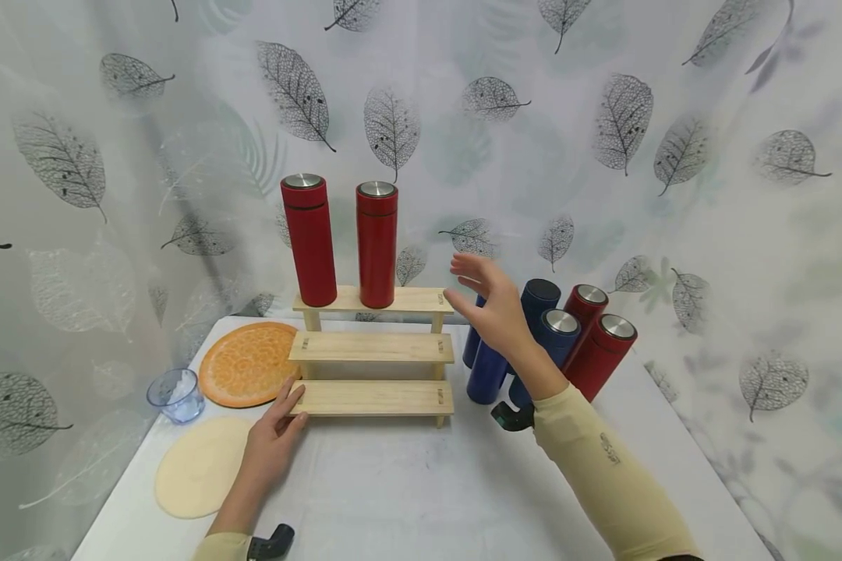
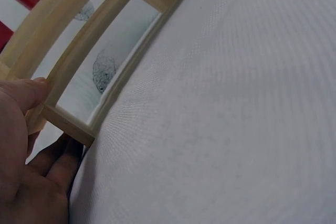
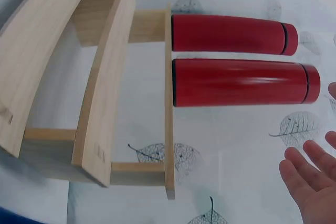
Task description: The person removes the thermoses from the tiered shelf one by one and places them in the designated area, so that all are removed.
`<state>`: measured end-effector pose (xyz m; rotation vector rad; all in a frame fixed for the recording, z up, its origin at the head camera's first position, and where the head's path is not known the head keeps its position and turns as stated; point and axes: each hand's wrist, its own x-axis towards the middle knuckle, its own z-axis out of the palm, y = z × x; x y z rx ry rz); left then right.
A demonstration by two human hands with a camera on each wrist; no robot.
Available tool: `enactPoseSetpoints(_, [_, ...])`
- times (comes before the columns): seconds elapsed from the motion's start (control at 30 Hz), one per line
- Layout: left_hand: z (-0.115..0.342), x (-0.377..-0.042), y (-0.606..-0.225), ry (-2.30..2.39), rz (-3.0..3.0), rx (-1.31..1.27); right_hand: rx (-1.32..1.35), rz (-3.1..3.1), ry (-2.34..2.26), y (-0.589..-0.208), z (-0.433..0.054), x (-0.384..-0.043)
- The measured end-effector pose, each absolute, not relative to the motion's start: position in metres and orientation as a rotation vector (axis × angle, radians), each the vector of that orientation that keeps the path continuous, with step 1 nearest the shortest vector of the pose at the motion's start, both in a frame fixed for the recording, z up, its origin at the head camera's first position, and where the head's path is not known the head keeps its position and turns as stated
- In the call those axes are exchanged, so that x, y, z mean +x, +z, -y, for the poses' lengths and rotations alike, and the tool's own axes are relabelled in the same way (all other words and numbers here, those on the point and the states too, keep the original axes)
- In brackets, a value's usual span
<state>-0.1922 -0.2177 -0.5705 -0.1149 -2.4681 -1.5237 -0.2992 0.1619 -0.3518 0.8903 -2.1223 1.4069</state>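
A three-step wooden shelf rack (image 1: 372, 347) stands on the white table. Its bottom step's left end is gripped by my left hand (image 1: 272, 446); the left wrist view shows the thumb (image 2: 32, 92) at the step and fingers by the leg. Two red thermos flasks, one on the left (image 1: 312, 241) and one to its right (image 1: 377, 249), stand upright on the top step. My right hand (image 1: 493, 305) is raised in the air right of the rack, fingers extended, holding nothing. In the right wrist view its fingers (image 3: 299, 177) are apart from the nearer red flask (image 3: 241, 82).
Several blue flasks (image 1: 487, 374) and two red flasks (image 1: 599, 354) stand together at the right, below and beside my right forearm. Left of the rack lie an orange round mat (image 1: 245, 362), a cream round mat (image 1: 199, 471) and a clear bluish glass (image 1: 178, 399). A leaf-patterned curtain (image 1: 428, 202) hangs behind.
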Motion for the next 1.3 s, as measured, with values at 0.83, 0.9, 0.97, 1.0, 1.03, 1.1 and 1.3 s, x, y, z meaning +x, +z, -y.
enactPoseSetpoints(0.83, [0.216,-0.193,-0.572,-1.524,2.475,-0.119,0.859,2.178,1.59,-0.348,-0.12,-0.322])
enactPoseSetpoints(0.9, [0.216,-0.193,-0.571,-1.528,2.481,-0.119,0.844,2.182,1.603,-0.348,-0.118,-0.324])
enactPoseSetpoints(0.97, [0.216,-0.193,-0.571,-1.524,2.48,-0.123,0.84,2.182,1.621,-0.347,-0.115,-0.327])
enactPoseSetpoints(1.0, [0.217,-0.193,-0.571,-1.52,2.478,-0.127,0.844,2.179,1.632,-0.347,-0.113,-0.329])
enactPoseSetpoints(1.03, [0.217,-0.193,-0.57,-1.519,2.474,-0.131,0.847,2.175,1.645,-0.347,-0.112,-0.331])
enactPoseSetpoints(1.1, [0.217,-0.193,-0.569,-1.51,2.465,-0.136,0.849,2.179,1.647,-0.348,-0.11,-0.335])
enactPoseSetpoints(1.3, [0.217,-0.191,-0.57,-1.505,2.472,-0.118,0.83,2.215,1.631,-0.349,-0.103,-0.342])
